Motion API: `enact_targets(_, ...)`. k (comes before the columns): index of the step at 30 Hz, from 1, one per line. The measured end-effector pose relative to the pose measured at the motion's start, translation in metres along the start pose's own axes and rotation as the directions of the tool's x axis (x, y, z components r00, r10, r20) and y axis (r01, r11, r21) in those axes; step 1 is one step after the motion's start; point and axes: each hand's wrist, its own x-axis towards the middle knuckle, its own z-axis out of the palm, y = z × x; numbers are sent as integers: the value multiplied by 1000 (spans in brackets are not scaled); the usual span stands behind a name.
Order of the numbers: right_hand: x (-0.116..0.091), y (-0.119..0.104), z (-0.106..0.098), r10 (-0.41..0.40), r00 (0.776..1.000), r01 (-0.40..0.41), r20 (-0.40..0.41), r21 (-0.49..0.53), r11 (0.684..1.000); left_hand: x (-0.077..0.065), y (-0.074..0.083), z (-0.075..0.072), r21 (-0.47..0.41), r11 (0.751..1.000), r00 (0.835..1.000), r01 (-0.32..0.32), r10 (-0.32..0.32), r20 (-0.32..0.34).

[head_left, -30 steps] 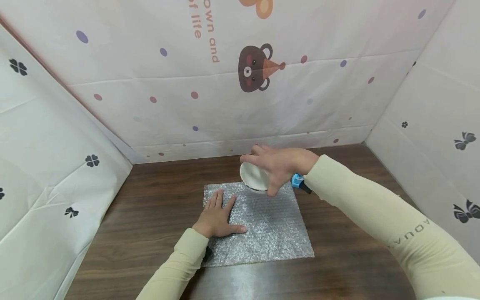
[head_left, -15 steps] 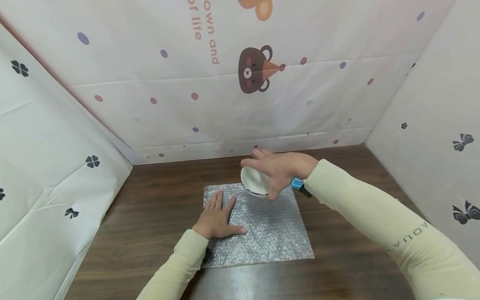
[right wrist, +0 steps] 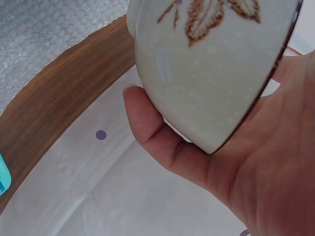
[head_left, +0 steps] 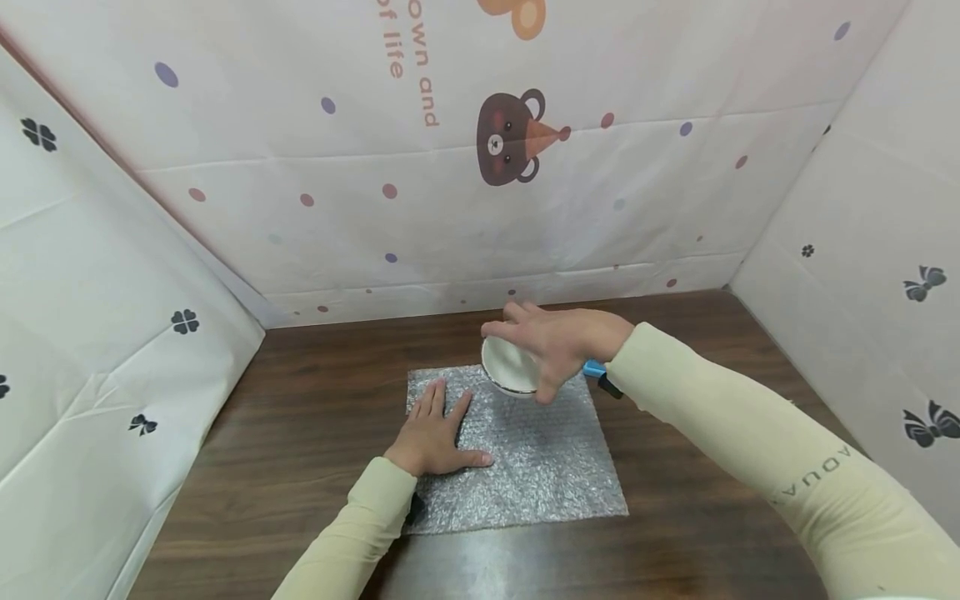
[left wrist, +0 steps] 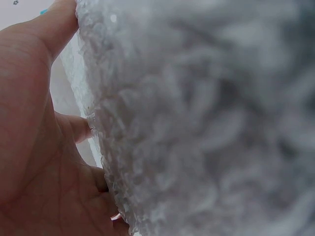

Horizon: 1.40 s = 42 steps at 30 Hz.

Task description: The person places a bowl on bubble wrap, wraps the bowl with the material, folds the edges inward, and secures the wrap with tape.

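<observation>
A cream bowl (head_left: 508,367) with a dark rim is held in my right hand (head_left: 558,337) over the far part of a sheet of bubble wrap (head_left: 540,467). It is tilted, its inside partly facing the head camera. Brown leaf shapes decorate the outside of the bowl (right wrist: 211,73) in the right wrist view, with one digit curled along the wall. My left hand (head_left: 435,437) lies flat on the left side of the sheet, fingers and thumb spread. Blurred bubble wrap (left wrist: 162,132) fills most of the left wrist view, beside the left palm.
A small blue and black object (head_left: 602,377) sits on the table (head_left: 322,417) just right of the sheet, partly covered by the right wrist. White printed sheeting (head_left: 375,233) rises behind the dark wood table and along both sides.
My right hand and the bowl have come slightly lower in the head view, toward the bubble wrap. The left hand stays in place on the sheet.
</observation>
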Motion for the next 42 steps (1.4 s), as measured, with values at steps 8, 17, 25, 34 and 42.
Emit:
enact_targets(8, 1, 0, 6, -2, 1000, 2, 2, -7, 1000, -1, -1, 0, -5, 1000, 1000, 3, -3, -3)
enact_targets(17, 0, -1, 11, -2, 1000, 2, 7, -6, 1000, 1, 0, 1, 6, 1000, 1000, 1, -1, -13)
enact_targets(25, 0, 0, 14, -15, 1000, 16, 14, -9, 1000, 0, 0, 1, 0, 1000, 1000, 6, -6, -9)
enact_targets(34, 1, 0, 18, -23, 999, 23, 24, 10, 1000, 0, -1, 1, 2, 1000, 1000, 0, 0, -11)
enact_targets(42, 3, -1, 22, -11, 999, 10, 38, 6, 1000, -1, -1, 1, -9, 1000, 1000, 1, -2, -10)
